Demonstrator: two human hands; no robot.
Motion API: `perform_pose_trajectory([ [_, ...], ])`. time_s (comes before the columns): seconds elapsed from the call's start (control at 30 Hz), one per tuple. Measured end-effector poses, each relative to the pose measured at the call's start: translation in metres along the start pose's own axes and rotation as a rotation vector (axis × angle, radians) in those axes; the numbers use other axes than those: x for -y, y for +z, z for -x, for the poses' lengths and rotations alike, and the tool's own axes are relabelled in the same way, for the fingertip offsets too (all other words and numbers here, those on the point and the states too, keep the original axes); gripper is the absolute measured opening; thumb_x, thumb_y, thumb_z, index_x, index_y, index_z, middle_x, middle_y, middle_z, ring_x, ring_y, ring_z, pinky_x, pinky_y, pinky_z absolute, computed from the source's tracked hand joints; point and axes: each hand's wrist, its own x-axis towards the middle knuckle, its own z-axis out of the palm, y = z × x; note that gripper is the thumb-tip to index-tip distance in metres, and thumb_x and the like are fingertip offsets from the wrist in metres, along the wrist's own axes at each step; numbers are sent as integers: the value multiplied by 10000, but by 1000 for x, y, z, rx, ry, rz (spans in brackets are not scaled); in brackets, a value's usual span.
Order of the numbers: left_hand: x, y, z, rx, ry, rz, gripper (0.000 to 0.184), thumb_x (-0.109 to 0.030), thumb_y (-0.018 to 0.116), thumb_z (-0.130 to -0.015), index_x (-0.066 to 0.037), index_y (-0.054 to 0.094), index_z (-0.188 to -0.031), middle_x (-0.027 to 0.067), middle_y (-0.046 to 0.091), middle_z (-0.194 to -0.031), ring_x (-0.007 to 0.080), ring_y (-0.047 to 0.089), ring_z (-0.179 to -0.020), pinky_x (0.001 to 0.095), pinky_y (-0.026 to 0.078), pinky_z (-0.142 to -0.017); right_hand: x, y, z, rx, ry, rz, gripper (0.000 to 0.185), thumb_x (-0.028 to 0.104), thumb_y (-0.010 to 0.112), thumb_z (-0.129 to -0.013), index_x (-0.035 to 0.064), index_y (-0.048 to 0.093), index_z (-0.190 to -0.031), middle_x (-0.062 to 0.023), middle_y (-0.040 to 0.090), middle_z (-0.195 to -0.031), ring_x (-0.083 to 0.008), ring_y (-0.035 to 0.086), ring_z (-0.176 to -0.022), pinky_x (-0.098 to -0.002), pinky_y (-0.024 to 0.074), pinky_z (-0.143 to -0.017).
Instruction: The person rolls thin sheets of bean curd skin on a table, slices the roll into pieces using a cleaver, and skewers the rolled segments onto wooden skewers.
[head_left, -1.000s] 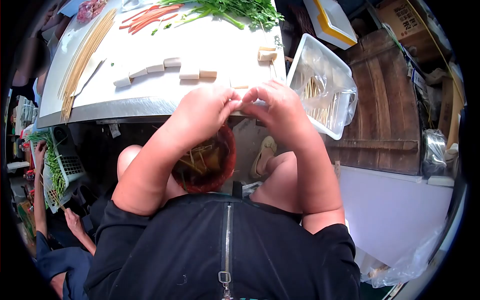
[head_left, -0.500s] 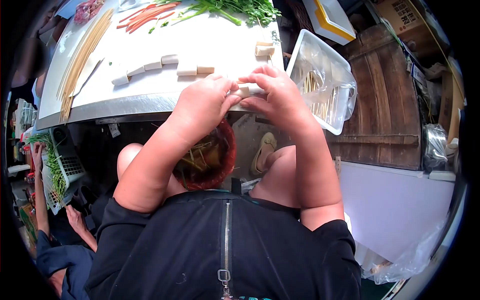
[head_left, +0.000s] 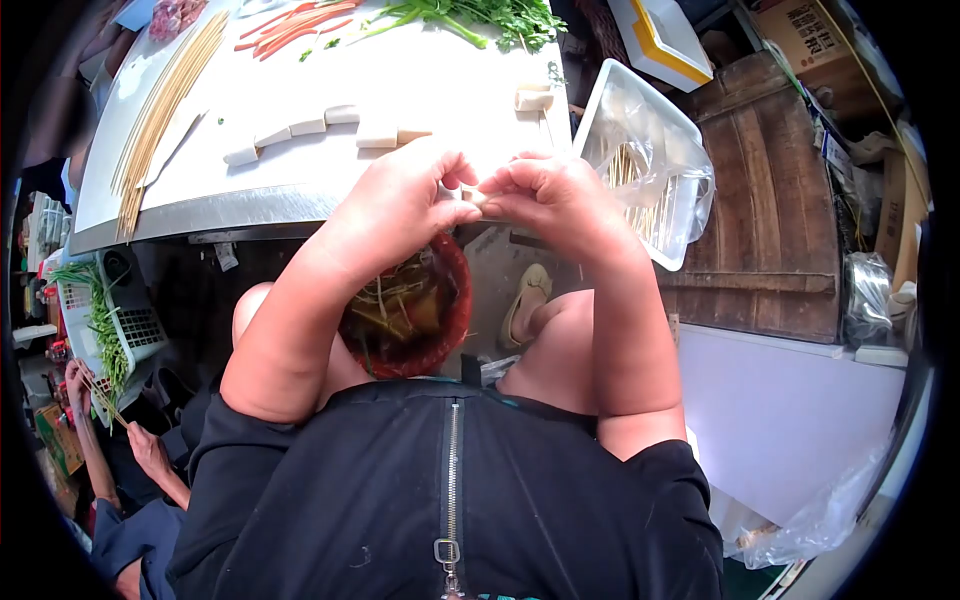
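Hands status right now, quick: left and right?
Left hand: fingers curled at a small pale roll; can't tell whether closed on it.
Right hand: closed, fingertips pinching the same roll.

White table (head_left: 270, 85): sticks (head_left: 172, 112), pale rolls (head_left: 377, 133), red strips (head_left: 292, 32), greens (head_left: 515, 25).

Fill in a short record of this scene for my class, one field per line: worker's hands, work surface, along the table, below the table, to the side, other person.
Worker's hands: left hand and right hand meet at a small pale piece, partly hidden
Work surface: white table
Along the table: thin sticks, row of pale pieces, reddish strips, leafy greens
Below the table: red basin
To the side: white bin holding sticks and clear plastic
Other person: two hands at thin sticks, lower left
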Motion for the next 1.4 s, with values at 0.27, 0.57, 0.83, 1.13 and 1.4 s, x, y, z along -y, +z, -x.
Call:
perform_pose_trajectory([
  [0.27, 7, 9, -2, -93, 168, -179, 174, -144, 709, -851, -24, 642, -957, 151, 595, -865, 322, 612, -759, 384, 506, -697, -3, 5, -1, -152, -81, 99, 221, 82, 736, -793, 41, 703, -1007, -117, 645, -942, -297, 643, -836, -355, 518, -752],
  [0.57, 9, 12, -4, -286, 249, -235, 179, -173, 648, -898, -30, 643, -1005, 161, 607, -891, 362, 617, -813, 421, 511, -724, -11, 8, -10, -137, -146, 107, 156, 60, 720, -784, 53, 676, -934, -111, 637, -951, -320, 623, -928, -386, 518, -789],
  [0.83, 15, 17, -9, -144, 117, -389, 271, -171, 619, -914, -23, 606, -1140, 185, 632, -975, 369, 631, -910, 438, 523, -779, -10, 18, -12, -320, -397, 492, 230, 82, 684, -762, 97, 679, -991, -59, 631, -986, -270, 619, -919, -367, 526, -789],
  [1.13, 16, 2, -5, -465, 201, -151, 394, -84, 634, -887, 10, 560, -1263, 160, 620, -838, 308, 616, -746, 374, 520, -725, -6, 15, -42, -106, -267, 925, 440, 46, 641, -774, 73, 608, -1212, -103, 624, -1095, -313, 570, -1076, -373, 462, -948],
  [1.4, 13, 0, -4, -201, -102, 478, 385, -222, 694, -921, -1, 626, -1229, -1, 603, -774, 58, 566, -637, 227, 474, -500, 21, 18, -22, -185, 129, -447, 412, 188, 569, -1008, 45, 532, -1392, 31, 621, -947, -57, 526, -807, -209, 456, -761],
])
